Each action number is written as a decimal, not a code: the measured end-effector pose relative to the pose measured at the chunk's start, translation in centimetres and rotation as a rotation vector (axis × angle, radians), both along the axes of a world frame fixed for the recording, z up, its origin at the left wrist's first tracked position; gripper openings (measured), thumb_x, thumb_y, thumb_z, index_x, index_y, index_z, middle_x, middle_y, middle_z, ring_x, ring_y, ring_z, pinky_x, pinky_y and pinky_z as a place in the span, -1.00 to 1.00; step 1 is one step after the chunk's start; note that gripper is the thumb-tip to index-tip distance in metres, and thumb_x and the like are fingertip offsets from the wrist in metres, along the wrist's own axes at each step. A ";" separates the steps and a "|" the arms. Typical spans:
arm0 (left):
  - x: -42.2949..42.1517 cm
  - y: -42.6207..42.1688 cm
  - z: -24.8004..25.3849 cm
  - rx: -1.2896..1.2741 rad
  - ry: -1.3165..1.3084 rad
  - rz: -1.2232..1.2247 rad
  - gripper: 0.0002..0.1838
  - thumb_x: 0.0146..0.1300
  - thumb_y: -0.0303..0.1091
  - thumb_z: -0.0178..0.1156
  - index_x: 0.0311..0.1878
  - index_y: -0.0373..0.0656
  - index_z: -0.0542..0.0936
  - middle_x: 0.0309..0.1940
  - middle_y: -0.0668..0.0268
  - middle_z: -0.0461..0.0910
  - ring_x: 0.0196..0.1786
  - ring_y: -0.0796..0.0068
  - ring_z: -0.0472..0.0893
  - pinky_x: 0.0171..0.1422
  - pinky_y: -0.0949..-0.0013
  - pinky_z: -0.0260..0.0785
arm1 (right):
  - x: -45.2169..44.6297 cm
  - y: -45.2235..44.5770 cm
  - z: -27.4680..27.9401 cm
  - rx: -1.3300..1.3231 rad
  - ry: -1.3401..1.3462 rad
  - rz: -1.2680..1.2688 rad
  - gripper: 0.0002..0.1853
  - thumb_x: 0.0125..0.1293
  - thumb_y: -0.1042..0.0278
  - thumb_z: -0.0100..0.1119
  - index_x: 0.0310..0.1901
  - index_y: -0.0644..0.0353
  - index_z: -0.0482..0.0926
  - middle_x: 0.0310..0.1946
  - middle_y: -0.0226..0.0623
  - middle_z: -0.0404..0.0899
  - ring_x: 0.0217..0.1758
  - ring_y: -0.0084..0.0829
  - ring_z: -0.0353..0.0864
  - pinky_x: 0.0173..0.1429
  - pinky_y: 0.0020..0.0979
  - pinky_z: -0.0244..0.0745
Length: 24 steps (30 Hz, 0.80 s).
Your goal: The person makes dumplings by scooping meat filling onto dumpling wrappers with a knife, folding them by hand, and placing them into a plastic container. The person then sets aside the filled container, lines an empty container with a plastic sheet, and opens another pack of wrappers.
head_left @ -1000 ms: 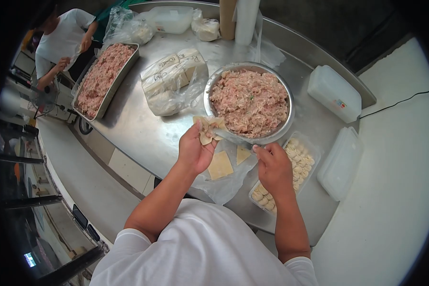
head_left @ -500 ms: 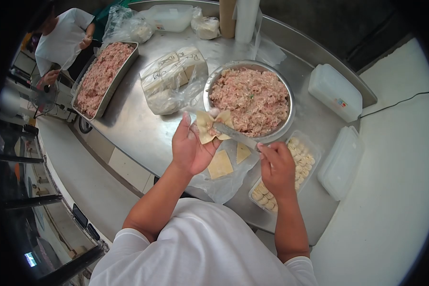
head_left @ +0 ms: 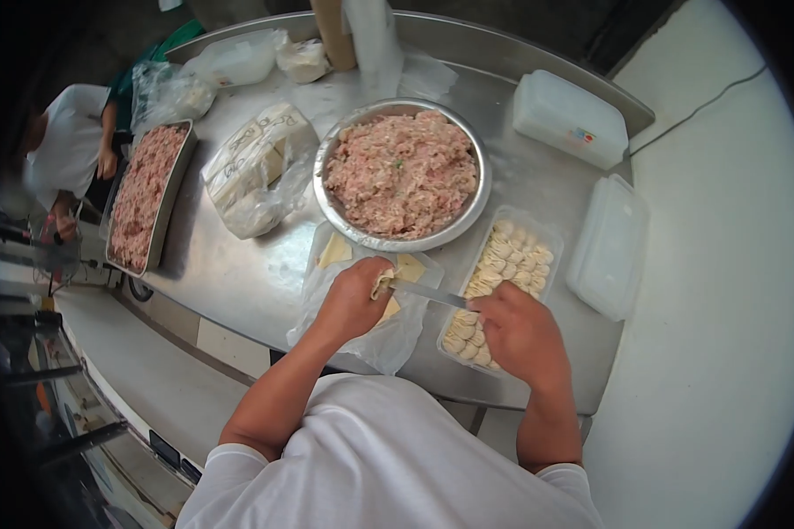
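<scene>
Step in hand, my read: filling and gathering one wrapper. Left hand (head_left: pixel 358 298) is gripping the folded wrapper (head_left: pixel 383 284), fingers curling around it, ruffled edge showing on the side facing the right hand. Right hand (head_left: pixel 520 331) is gripping the near end of a flat metal blade (head_left: pixel 428 293), fingers closing on it. Blade is spanning the gap between the two grips, tip meeting the wrapper's edge. Can't tell whether the tip is sitting inside the fold or only pressing its rim. Any filling inside is hiding behind the fingers.

Around the grips: loose wrappers (head_left: pixel 333 250) are lying on a plastic sheet (head_left: pixel 362 354) beneath and around the left hand, one poking out past its far side. Bowl (head_left: pixel 484 176) of minced filling (head_left: pixel 400 172) is standing just beyond both hands. Clear container (head_left: pixel 555 251) of pleated dumplings (head_left: pixel 503 256) is sitting under and just beyond the right hand, partly hiding behind it.

Next move, judging from this pose: it's calling for a clean blade exit without dragging filling out, left fingers holding the pleats snug, then a pinch at the neck. Main risk: the blade edge is sitting close to thin dough, so a sideways twist could be tearing it.
</scene>
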<state>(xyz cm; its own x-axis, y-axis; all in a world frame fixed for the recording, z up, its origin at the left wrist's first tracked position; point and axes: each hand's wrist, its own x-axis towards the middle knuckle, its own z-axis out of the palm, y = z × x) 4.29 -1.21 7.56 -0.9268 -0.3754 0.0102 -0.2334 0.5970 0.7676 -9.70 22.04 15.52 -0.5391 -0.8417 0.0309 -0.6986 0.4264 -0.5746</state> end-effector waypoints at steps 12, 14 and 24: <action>-6.8 8.9 0.2 1.256 -0.028 0.074 -0.74 0.43 -0.27 0.32 -0.03 -0.28 0.61 -0.22 0.33 0.62 -0.16 0.57 0.63 -0.05 0.40 0.57 | 4.1 0.4 -9.2 -0.748 -1.273 -0.512 -0.73 0.42 0.26 0.35 -0.02 0.24 0.58 -0.45 -0.57 0.51 -0.50 -0.70 0.44 -0.41 -0.55 0.35; -8.4 10.9 -1.4 1.028 0.088 -0.045 -0.74 0.42 -0.31 0.32 0.02 -0.28 0.62 -0.15 0.27 0.63 -0.11 0.48 0.65 0.02 0.35 0.56 | 3.7 0.8 -9.9 -0.863 -1.371 -0.585 -0.73 0.43 0.27 0.34 0.02 0.22 0.56 -0.46 -0.59 0.48 -0.54 -0.74 0.37 -0.47 -0.58 0.29; -15.1 10.2 -2.4 0.222 0.235 -0.762 -0.66 0.21 -0.49 0.41 0.07 -0.15 0.69 0.01 0.20 0.67 0.08 0.14 0.69 0.11 0.17 0.59 | -0.5 7.3 -11.4 -0.887 -1.185 -0.851 -0.69 0.39 0.35 0.36 0.09 0.23 0.56 -0.36 -0.53 0.53 -0.53 -0.76 0.34 -0.52 -0.62 0.22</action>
<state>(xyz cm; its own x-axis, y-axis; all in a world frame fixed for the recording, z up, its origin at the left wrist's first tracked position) -10.81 8.97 5.12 -0.9109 0.3393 0.2349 0.3554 0.3555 0.8645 -10.16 29.39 4.13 -0.8644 -0.2725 -0.4226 0.4922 -0.2872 -0.8217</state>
